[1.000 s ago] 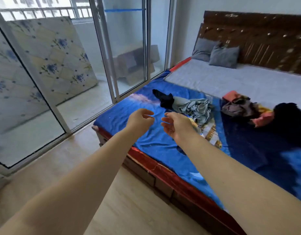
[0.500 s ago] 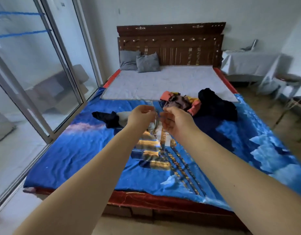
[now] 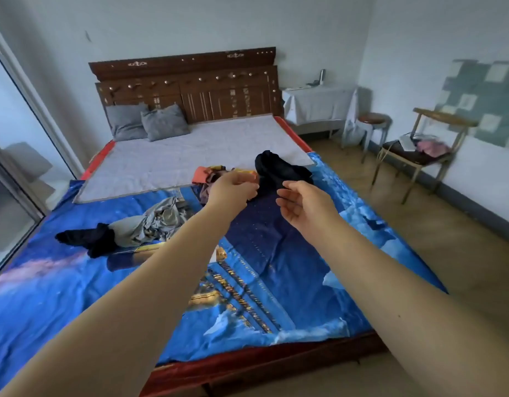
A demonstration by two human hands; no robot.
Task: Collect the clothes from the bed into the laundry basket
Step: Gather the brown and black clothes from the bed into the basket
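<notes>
Fingers of the left hand (image 3: 233, 187) are curling loosely, holding nothing; the right hand (image 3: 302, 204) is spreading open, with the crumpled black cloth garment (image 3: 279, 170) at its 12 o'clock.

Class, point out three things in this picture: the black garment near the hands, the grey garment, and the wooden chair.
Black garment (image 3: 279, 169), head view, on its bunched middle.
Grey garment (image 3: 153, 224), head view, on its crumpled centre.
Chair (image 3: 445, 117), head view, on its wooden top rail.

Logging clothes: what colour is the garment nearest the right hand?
Black garment, just beyond the right hand; head view.
</notes>
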